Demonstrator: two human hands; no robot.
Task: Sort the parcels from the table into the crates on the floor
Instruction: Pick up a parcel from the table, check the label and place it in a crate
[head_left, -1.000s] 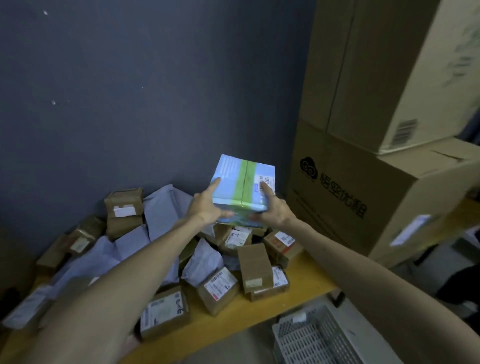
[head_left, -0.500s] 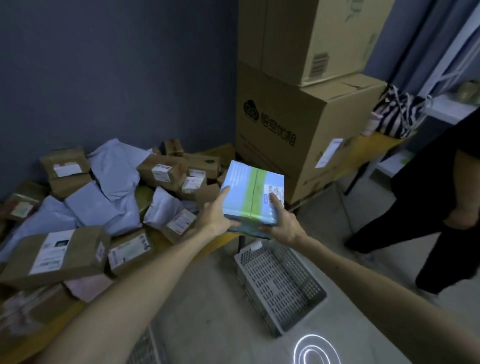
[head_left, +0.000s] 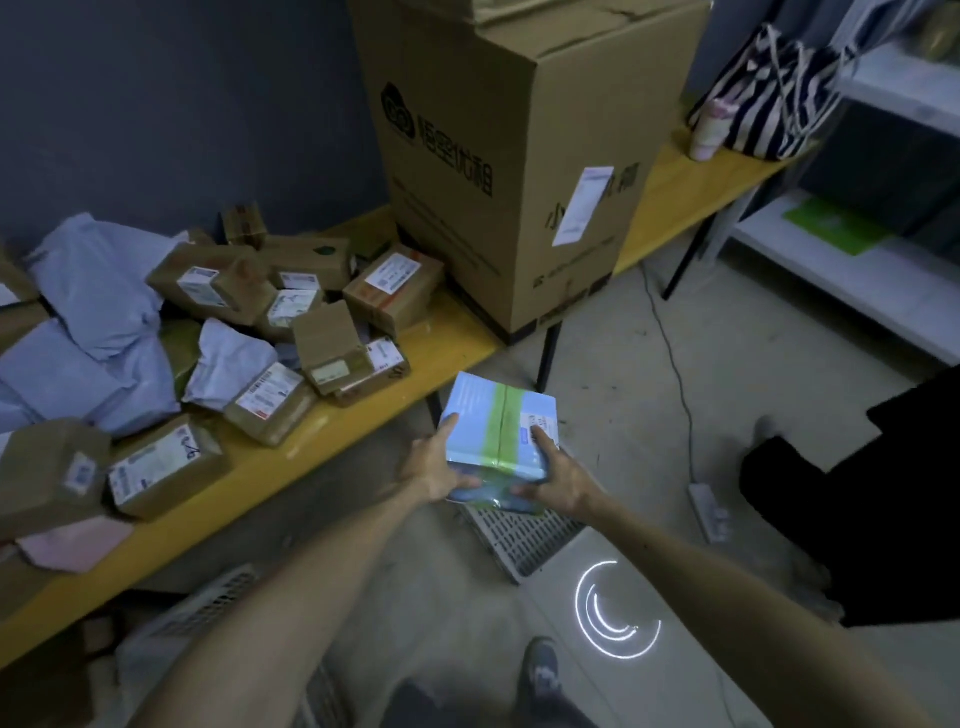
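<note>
1. A light-blue parcel (head_left: 498, 423) with a green tape band and a small white label was held in the air by both hands, off the table's edge and above a grey slatted crate (head_left: 524, 538) on the floor.
2. The left hand (head_left: 434, 467) was curled round the parcel's 9 o'clock side, thumb laid along the top face.
3. The right hand (head_left: 558, 478) gripped the 3 o'clock side, its thumb pressed near the label (the fingers underneath were hidden).
4. The yellow table (head_left: 332, 441) lay at 9 to 11 o'clock of the parcel and was heaped with brown cardboard parcels (head_left: 395, 288) and pale-blue poly mailers (head_left: 98, 291).
5. A large printed carton (head_left: 519, 171) stood on the table at 12 o'clock, another carton stacked on it.
6. A second crate (head_left: 208, 613) was partly seen under the table at 7 o'clock.
7. A striped bag (head_left: 763, 88) sat on the far table end at 1 o'clock, and a person in black (head_left: 883, 499) stood at 3 o'clock.
8. A ring of light (head_left: 615, 610) was cast on the floor at 5 o'clock.
</note>
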